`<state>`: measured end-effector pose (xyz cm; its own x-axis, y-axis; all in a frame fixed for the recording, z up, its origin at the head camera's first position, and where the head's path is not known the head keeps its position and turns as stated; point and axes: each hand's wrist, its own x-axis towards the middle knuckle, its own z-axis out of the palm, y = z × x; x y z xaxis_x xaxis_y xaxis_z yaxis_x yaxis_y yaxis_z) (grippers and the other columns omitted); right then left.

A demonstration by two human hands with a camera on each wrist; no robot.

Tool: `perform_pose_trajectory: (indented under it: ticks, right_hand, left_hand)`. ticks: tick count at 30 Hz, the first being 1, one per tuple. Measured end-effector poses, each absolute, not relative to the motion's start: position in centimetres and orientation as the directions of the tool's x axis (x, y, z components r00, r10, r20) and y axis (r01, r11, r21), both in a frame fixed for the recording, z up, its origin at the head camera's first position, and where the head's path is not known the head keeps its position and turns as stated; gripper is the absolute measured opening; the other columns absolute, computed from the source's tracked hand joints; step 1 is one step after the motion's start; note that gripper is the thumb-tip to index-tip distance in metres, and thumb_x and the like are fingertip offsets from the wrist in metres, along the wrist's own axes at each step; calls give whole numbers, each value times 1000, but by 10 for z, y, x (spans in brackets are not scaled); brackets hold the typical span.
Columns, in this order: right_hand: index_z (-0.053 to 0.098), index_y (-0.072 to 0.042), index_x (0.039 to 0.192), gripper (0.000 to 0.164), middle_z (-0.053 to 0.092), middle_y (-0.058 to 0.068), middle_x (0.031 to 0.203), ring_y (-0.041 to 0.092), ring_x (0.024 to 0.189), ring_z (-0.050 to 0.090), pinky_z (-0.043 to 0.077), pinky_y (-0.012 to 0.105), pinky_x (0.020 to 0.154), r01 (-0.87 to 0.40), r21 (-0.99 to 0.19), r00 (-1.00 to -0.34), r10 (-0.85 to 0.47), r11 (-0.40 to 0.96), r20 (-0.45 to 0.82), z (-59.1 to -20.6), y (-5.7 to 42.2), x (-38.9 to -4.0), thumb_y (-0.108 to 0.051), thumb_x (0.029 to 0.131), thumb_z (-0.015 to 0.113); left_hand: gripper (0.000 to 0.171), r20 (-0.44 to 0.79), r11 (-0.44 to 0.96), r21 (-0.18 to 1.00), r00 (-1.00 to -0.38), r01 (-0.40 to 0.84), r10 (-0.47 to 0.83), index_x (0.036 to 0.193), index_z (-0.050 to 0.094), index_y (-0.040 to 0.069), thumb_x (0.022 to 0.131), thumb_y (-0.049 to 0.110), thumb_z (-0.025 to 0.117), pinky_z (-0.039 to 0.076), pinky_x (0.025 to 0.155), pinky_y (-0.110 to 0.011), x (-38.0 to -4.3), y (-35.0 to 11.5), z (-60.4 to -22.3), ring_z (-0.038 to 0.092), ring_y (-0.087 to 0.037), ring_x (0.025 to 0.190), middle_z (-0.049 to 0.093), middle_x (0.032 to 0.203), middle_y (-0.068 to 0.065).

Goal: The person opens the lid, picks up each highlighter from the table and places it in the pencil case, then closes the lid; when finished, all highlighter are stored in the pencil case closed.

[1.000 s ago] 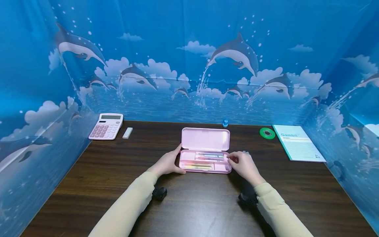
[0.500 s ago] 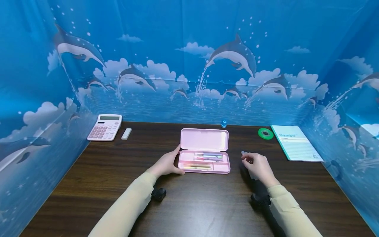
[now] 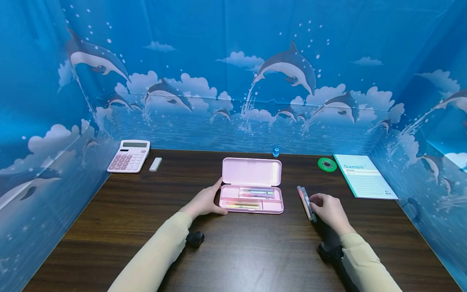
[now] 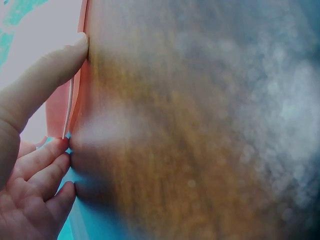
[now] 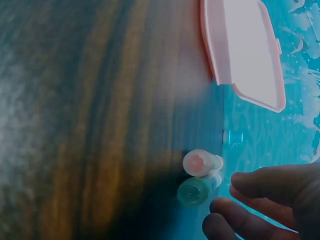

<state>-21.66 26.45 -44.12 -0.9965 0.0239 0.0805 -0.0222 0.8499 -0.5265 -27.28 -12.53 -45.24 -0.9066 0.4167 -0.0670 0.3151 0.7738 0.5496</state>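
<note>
A pink pencil case (image 3: 273, 207) lies with its lid (image 3: 251, 171) raised, several colored pens (image 3: 257, 193) in its compartments. My left hand (image 3: 205, 202) holds the case's left end, thumb (image 4: 65, 62) at the front edge and fingertips toward the hinge. To the right of the case, two markers lie side by side on the table, a reddish one (image 3: 303, 202) and a grey-blue one (image 3: 307, 198). Beside them is my right hand (image 3: 330, 209), fingers loosely bent. In the right wrist view a gap shows between thumb and fingertips, with the marker ends just past them.
A calculator (image 3: 129, 156) and a white eraser (image 3: 155, 164) lie at the back left of the dark wooden table (image 3: 251, 255). Along the back stand a small blue object (image 3: 275, 152), a green tape roll (image 3: 327, 164) and a notepad (image 3: 366, 176). A dolphin-print curtain (image 3: 204, 48) encloses the table.
My right hand has moved right from the case, set the two markers down on the table, and drawn slightly off them. My left hand stays on the case.
</note>
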Motion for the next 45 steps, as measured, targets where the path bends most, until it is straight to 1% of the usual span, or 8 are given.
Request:
perform_pose_trajectory:
  ticks: [6,14,20,22,27,33,37,45]
  right_hand:
    - [69,5,101,22,69,15,86,20,71,57,52,40,69,11,-494,-999,31,869,31,-443,265,-218,-10,86,67]
    - [68,8,101,24,68,17,85,20,69,57,51,37,64,67,-482,-998,60,874,-30,-441,269,-218,-11,85,68]
    - [69,7,97,23,67,12,79,18,65,54,48,32,58,55,-480,-998,47,876,-30,-442,271,-216,-11,83,69]
    - [68,7,96,22,65,10,76,18,63,53,46,30,55,56,-485,-998,49,873,-29,-441,272,-216,-10,83,68]
    - [68,7,91,16,62,8,71,17,58,52,43,29,51,84,-490,-996,79,868,-31,-441,276,-215,-6,82,65]
    - [68,6,89,16,61,9,71,20,62,51,42,31,55,60,-486,-996,83,872,27,-440,281,-217,-6,80,63]
    - [68,4,89,15,62,7,72,21,64,51,41,33,59,42,-477,-994,87,878,71,-441,282,-215,-7,79,64]
    - [69,-1,92,12,59,6,76,21,68,49,41,35,61,-19,-492,-994,38,870,106,-440,272,-214,-5,81,66]
  left_hand:
    - [120,-83,785,543,-912,297,403,154,10,12,66,40,86,36,107,-43,-274,-125,-454,43,-29,131,40,148,-13]
    - [120,-78,783,547,-914,295,399,154,11,11,65,39,87,36,106,-44,-274,-124,-454,44,-29,130,40,147,-13]
    - [120,-93,785,549,-913,285,397,154,12,10,65,38,87,37,106,-44,-271,-122,-452,45,-29,129,40,147,-13]
    - [120,-96,787,548,-913,285,397,154,11,11,65,38,87,36,106,-44,-271,-121,-452,45,-29,130,40,148,-12]
    - [119,-81,781,546,-908,304,410,153,11,8,66,38,86,38,105,-44,-271,-120,-452,45,-29,129,39,148,-13]
    - [119,-80,780,560,-919,279,386,153,12,10,65,35,88,37,106,-44,-270,-124,-448,44,-29,130,40,148,-12]
    - [118,-76,780,552,-914,294,399,153,12,9,66,36,87,37,106,-44,-270,-124,-448,44,-29,130,40,148,-13]
    - [119,-52,769,556,-910,317,412,153,13,9,65,36,88,37,105,-42,-270,-123,-451,46,-27,129,42,146,-13]
